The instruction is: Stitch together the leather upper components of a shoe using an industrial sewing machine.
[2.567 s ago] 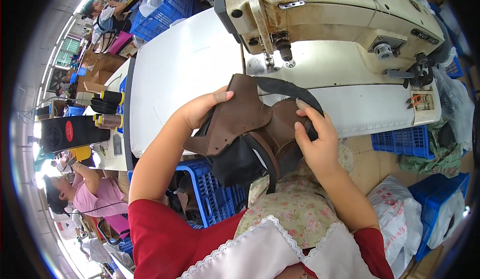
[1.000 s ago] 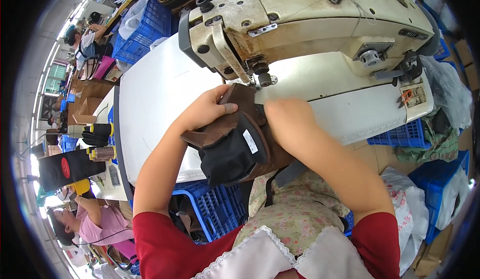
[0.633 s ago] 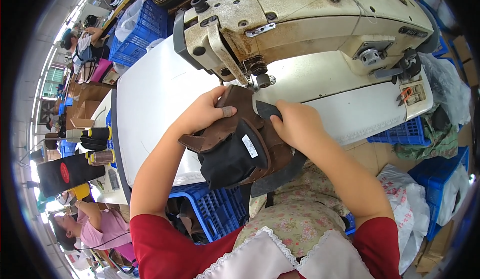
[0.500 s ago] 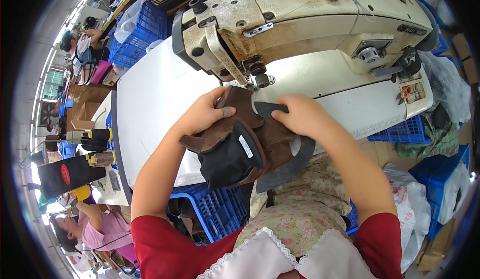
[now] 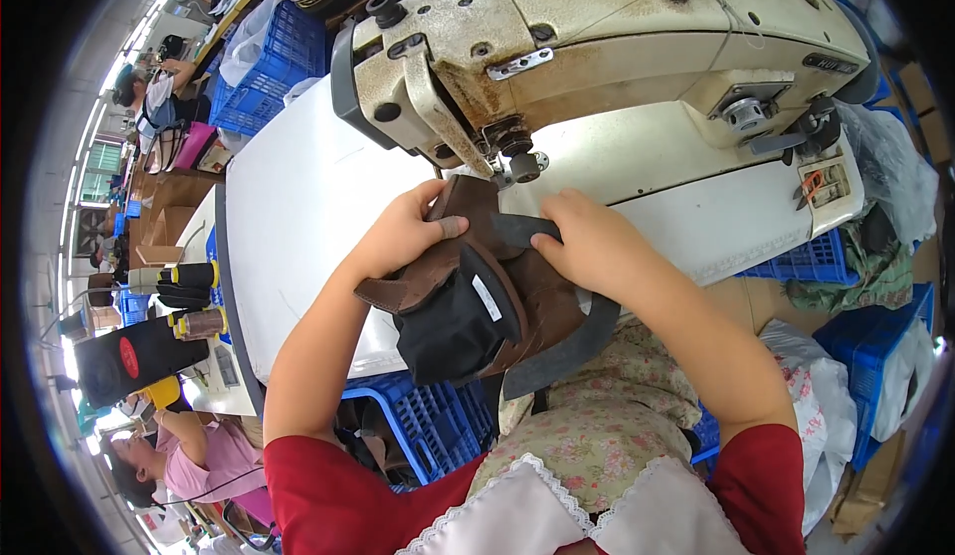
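Note the brown leather upper [image 5: 532, 301], with black lining [image 5: 443, 326], held over the near edge of the white worktop [image 5: 308, 227], just in front of the sewing machine [image 5: 617, 68]. For neat placing, judged to be the step in hand, lay the end of the dark strip [image 5: 517, 230] flat on the leather, match edge to edge, and smooth out any fold before pressing down. Support the loose, curving length below, lest its weight pull the end askew. Steady the leather without stretching it.

Observe the left hand [image 5: 410, 237], angled in from the lower left with elbow bent: thumb across the leather's face, fingers curled around its far side, clamped on the upper. Compare the right hand [image 5: 592, 244], turned inward from the lower right, with thumb and fingers pinched together on the strip, knuckles uppermost. Cannot tell how far the hidden fingertips reach underneath.
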Action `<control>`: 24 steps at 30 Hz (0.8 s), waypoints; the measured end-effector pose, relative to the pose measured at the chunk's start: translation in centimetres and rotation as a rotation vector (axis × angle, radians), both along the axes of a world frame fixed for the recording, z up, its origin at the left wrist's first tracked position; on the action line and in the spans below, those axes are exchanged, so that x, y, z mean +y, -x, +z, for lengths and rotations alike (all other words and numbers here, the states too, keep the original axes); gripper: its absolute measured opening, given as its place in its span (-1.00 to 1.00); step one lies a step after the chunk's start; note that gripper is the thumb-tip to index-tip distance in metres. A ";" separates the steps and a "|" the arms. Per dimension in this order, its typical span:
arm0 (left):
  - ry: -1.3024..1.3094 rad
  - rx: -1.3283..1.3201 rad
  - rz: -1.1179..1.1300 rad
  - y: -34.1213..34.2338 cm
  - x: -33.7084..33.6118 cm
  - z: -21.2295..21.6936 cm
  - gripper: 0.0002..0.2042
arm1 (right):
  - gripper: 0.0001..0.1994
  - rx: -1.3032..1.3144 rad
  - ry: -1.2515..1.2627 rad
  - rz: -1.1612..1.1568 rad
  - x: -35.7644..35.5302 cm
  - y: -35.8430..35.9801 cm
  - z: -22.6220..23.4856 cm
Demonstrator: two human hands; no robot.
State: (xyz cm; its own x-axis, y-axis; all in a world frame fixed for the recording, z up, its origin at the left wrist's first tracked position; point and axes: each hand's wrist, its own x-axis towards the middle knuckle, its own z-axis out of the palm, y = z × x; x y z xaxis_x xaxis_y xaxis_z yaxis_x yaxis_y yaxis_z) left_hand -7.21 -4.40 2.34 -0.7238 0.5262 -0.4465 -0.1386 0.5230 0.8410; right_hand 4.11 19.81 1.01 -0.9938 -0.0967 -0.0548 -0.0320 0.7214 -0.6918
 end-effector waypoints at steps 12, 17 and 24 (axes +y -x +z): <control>0.538 0.821 -0.434 0.8 0.8 4.0 -0.50 | -0.75 0.118 0.074 0.004 0.5 -0.1 -1.6; 0.274 1.277 -1.022 2.0 0.1 3.8 -0.63 | -0.74 0.105 0.066 0.016 0.6 0.2 -1.7; 0.726 0.649 -0.916 0.8 5.5 7.8 -0.65 | -0.75 0.163 0.052 0.002 0.5 0.8 -2.1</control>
